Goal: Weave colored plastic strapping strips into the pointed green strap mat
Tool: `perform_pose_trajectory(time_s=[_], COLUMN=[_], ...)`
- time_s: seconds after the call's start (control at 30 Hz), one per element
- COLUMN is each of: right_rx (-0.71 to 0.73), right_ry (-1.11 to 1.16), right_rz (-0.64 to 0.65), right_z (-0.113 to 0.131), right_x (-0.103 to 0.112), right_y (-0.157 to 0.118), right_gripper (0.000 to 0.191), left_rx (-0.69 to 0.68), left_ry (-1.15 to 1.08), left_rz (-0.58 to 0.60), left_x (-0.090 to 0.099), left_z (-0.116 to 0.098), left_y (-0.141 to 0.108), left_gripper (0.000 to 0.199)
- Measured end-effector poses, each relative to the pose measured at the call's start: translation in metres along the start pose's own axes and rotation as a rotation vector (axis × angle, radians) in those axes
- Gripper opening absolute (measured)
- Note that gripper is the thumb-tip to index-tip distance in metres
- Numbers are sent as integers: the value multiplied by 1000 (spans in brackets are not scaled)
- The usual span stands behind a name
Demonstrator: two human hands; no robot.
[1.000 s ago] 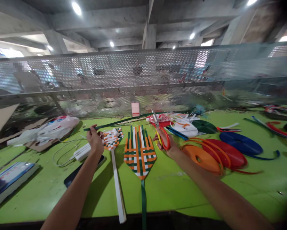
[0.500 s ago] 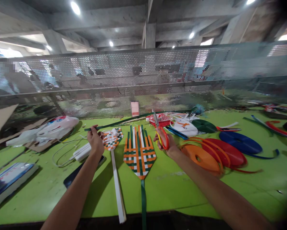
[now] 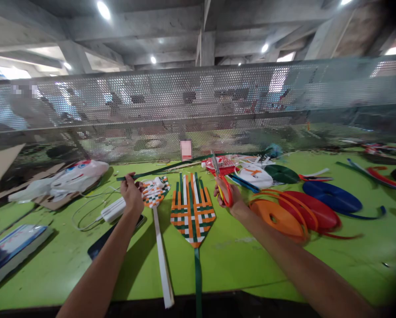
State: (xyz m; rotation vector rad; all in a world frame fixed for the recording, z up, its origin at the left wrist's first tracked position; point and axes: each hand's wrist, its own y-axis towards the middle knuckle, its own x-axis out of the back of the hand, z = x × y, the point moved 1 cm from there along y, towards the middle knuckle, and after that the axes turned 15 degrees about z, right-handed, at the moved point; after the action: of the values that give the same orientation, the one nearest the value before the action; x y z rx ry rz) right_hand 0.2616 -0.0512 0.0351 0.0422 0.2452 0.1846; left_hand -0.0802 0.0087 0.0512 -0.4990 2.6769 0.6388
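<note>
My left hand pinches the near end of a long dark green strip, which stretches across to the back right. Scissors with red and yellow handles are in my right hand, their blades pointing up and away. Between my hands a woven piece of orange, green and white strips lies on the table, its loose ends pointing away from me and a green tail towards me. A smaller woven piece with a white stem lies beside my left hand.
Orange, red, blue and green coils lie at right. A white power strip, dark phone and plastic bag are at left. A perforated metal screen stands behind the green table.
Almost nothing differs. The scissors in my right hand have shifted very slightly; my left hand keeps its place on the green strip.
</note>
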Motion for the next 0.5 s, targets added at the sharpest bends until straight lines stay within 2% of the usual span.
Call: perform_pose_trajectory(time_s=[0.33,0.5], right_rx=[10,-32], right_ry=[32,-122], right_rz=[-65,-115], right_z=[-1,-2], right_x=[5,30], right_y=[0,8], right_gripper=[54,49], left_rx=[-12,-7], left_ry=[-18,-11], left_rz=[47,69], left_x=[-3,-2], left_z=[-4,-3], left_y=[-3,-2], left_gripper=[31,30])
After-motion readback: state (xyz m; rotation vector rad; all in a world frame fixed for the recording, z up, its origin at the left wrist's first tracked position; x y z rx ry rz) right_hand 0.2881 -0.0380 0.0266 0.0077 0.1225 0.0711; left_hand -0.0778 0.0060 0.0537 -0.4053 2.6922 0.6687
